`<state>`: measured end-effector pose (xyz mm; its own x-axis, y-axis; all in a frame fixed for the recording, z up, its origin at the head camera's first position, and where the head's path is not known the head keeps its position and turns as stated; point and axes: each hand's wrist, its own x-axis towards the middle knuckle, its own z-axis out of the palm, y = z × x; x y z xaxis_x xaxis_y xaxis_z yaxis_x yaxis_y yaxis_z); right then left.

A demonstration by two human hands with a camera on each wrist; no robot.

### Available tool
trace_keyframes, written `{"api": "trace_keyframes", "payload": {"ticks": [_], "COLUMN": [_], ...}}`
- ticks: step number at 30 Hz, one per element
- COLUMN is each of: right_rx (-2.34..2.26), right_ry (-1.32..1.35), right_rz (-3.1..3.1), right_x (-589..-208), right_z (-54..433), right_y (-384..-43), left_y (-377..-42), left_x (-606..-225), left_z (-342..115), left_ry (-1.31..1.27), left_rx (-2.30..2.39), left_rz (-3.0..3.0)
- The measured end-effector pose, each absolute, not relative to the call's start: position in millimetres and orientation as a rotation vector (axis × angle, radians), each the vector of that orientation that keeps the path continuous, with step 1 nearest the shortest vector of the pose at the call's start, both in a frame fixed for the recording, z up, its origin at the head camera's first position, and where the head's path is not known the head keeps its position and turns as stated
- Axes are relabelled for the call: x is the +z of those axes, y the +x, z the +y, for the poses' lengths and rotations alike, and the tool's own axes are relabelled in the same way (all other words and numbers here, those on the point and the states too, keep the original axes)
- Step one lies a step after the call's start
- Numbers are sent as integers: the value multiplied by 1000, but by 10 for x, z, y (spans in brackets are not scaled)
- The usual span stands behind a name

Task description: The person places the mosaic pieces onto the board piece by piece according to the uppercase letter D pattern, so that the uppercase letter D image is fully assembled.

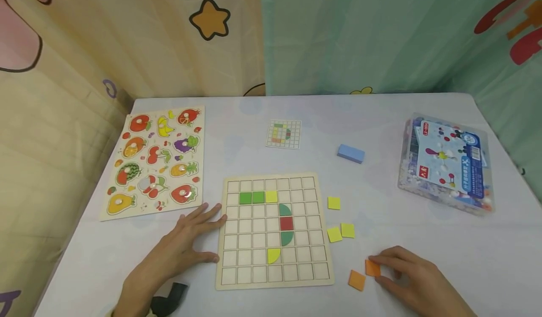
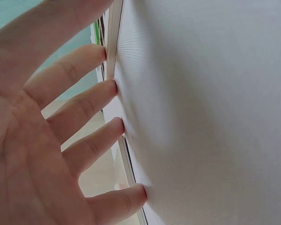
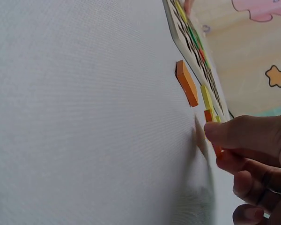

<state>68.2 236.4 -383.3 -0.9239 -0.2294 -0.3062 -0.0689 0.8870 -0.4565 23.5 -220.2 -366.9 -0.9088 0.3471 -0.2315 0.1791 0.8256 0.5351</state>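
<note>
A wooden grid board [image 1: 259, 275] lies in the middle of the table, holding two green squares [image 1: 251, 198], a yellow square [image 1: 271, 196], a red square [image 1: 286, 223], two teal rounded pieces [image 1: 286, 238] and a yellow quarter-round [image 1: 273, 256]. Spread along its left edge are the fingers of my left hand [image 1: 182, 249], which touch the rim. My right hand [image 1: 408, 277] pinches an orange square tile [image 1: 372, 268] between thumb and finger; in the right wrist view the tile [image 3: 217, 149] is partly hidden. Another orange tile [image 1: 357, 280] lies close by.
Yellow square tiles [image 1: 334, 203] lie right of the board. Behind it are a small pattern card [image 1: 283, 134] and a blue block [image 1: 351, 154]. A fruit puzzle [image 1: 199, 157] lies at left, a clear plastic box [image 1: 449, 164] at right. A black object [image 1: 170, 300] sits beside my left wrist.
</note>
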Motion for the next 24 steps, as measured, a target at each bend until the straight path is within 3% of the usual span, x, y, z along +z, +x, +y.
{"api": "trace_keyframes", "payload": {"ticks": [12, 24], "right_rx": [-1410, -1612], "right_ry": [-553, -880], "right_rz": [2697, 2487], "right_x": [-3953, -4054], "right_z": [2356, 1891], "right_y": [635, 453], "left_y": [240, 235], "left_x": [-3673, -3677], "left_z": [-2203, -2208], "left_ry": [394, 388], "left_rx": [751, 757], "left_rz": [2685, 2683]}}
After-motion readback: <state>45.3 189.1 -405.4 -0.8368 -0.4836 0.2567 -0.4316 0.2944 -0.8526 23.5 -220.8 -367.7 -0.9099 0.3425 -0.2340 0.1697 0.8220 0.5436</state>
